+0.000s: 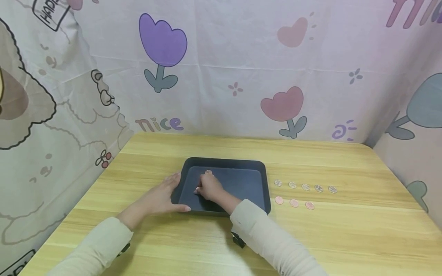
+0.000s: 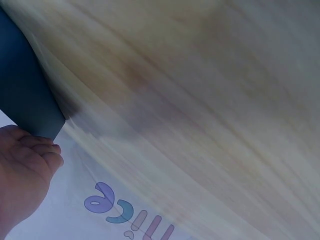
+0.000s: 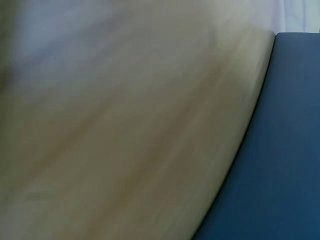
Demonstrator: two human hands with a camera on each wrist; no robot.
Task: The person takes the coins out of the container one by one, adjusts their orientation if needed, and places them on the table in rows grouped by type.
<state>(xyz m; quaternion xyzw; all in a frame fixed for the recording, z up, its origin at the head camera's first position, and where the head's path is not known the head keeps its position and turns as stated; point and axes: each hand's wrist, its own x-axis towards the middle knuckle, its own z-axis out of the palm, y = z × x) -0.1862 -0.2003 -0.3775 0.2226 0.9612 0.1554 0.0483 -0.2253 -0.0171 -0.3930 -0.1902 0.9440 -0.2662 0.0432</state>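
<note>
A dark rectangular tray (image 1: 238, 182) lies on the wooden table. My left hand (image 1: 160, 197) rests against its left side, fingers extended along the wall and thumb by the front edge. In the left wrist view, the left hand's fingertips (image 2: 52, 150) touch the tray's outer wall (image 2: 30, 85). Inside the tray, my right hand (image 1: 211, 188) reaches down with bent fingers at the left part of its floor. A small pale spot shows at those fingertips; whether it is a coin or a nail is unclear. Just beyond that hand lies a copper-coloured coin (image 1: 208, 172).
Right of the tray, several silver coins (image 1: 305, 187) lie in a row on the table (image 1: 345, 237). In front of them is a row of three copper-coloured coins (image 1: 294, 203). Patterned cloth (image 1: 221, 69) hangs behind the table. The right wrist view shows only table and tray wall (image 3: 270, 150).
</note>
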